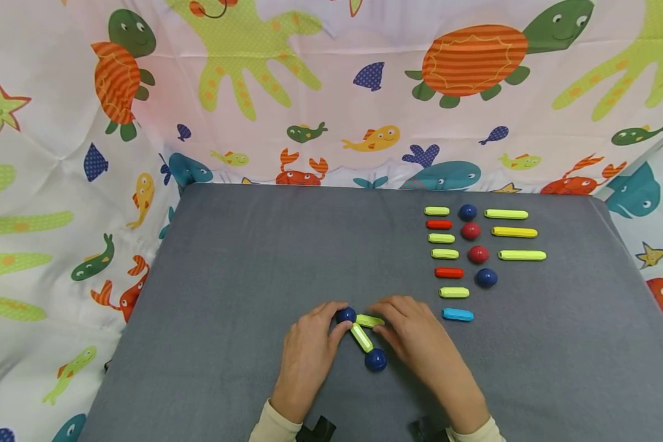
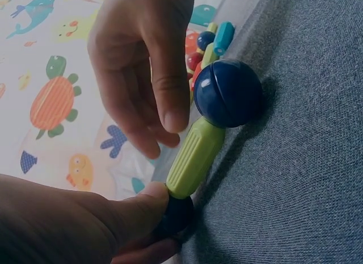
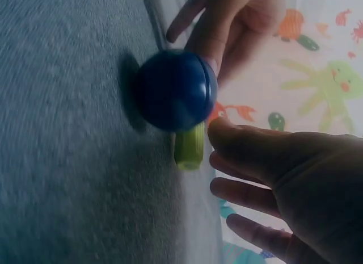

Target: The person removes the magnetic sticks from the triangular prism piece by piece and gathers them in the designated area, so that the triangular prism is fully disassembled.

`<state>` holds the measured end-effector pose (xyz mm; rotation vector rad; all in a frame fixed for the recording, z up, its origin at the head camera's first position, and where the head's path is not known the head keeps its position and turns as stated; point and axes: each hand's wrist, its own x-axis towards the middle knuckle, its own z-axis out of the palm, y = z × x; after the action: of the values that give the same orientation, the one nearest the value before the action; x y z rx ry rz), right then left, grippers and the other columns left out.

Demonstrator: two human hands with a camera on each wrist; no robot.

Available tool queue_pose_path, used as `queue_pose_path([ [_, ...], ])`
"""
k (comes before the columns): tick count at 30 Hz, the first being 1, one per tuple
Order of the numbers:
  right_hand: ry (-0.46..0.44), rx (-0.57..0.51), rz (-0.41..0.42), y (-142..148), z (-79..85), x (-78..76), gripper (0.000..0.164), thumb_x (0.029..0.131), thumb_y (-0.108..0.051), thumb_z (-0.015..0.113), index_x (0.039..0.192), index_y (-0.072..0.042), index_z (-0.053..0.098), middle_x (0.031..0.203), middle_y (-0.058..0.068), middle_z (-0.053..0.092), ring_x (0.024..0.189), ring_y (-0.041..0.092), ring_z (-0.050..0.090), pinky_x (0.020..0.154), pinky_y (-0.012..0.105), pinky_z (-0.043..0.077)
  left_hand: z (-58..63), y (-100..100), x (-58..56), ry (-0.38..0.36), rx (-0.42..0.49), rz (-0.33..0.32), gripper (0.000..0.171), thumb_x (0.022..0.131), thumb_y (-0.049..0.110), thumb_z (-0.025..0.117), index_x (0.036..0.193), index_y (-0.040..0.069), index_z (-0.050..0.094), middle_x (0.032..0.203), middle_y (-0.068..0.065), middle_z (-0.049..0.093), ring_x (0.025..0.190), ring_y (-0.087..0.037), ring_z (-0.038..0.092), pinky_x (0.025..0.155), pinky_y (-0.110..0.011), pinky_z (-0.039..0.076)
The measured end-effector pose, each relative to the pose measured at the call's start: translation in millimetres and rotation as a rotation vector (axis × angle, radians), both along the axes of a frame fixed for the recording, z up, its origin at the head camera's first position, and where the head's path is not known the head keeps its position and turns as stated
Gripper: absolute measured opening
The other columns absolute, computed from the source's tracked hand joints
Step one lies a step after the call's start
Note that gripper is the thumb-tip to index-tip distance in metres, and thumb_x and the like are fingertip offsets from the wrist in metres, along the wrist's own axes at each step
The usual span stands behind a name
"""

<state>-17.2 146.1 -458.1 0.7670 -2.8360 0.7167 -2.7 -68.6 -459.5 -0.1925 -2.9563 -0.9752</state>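
In the head view my left hand [image 1: 311, 353] pinches a dark blue ball [image 1: 345, 315] between thumb and fingers. Two short green rods join that ball: one green rod [image 1: 369, 321] points right, and the other green rod [image 1: 361, 338] slants down to a second blue ball [image 1: 376, 360] on the cloth. My right hand [image 1: 420, 341] hovers beside the free end of the right-pointing rod, fingers extended and apart. The right wrist view shows that rod's bare end [image 3: 189, 159] near the right thumb, with a gap between. In the left wrist view, the left thumb [image 2: 150, 198] presses the partly hidden ball.
On the grey cloth table [image 1: 243, 258], pieces stand in columns at the right: short rods [image 1: 449, 272] in green, red and blue, several red and blue balls [image 1: 478, 255], and longer green and yellow rods [image 1: 522, 255]. A sea-animal printed sheet [image 1: 342, 104] hangs behind.
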Motion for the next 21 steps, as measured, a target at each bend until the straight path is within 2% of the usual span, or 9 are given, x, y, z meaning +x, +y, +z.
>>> queue_pose_path([
  [12, -0.076, 0.047, 0.024, -14, -8.3, -1.8, 0.034, 0.089, -0.014, 0.089, 0.120, -0.020, 0.077, 0.113, -0.008, 0.071, 0.102, 0.015, 0.064, 0.087, 0.040, 0.055, -1.3, 0, -0.3, 0.003, -0.003, -0.007, 0.032, 0.096, 0.031, 0.079, 0.125, 0.019, 0.075, 0.120, -0.002, 0.077, 0.093, -0.022, 0.077, 0.068, -0.040, 0.062],
  [21, -0.073, 0.053, 0.025, -19, -9.1, -3.5, 0.032, 0.089, -0.012, 0.088, 0.118, -0.020, 0.077, 0.109, -0.008, 0.072, 0.098, 0.013, 0.064, 0.087, 0.039, 0.056, -2.0, 0, -0.1, -0.002, -0.007, -0.011, 0.033, 0.097, 0.031, 0.078, 0.127, 0.019, 0.075, 0.122, -0.001, 0.077, 0.091, -0.022, 0.078, 0.064, -0.037, 0.061],
])
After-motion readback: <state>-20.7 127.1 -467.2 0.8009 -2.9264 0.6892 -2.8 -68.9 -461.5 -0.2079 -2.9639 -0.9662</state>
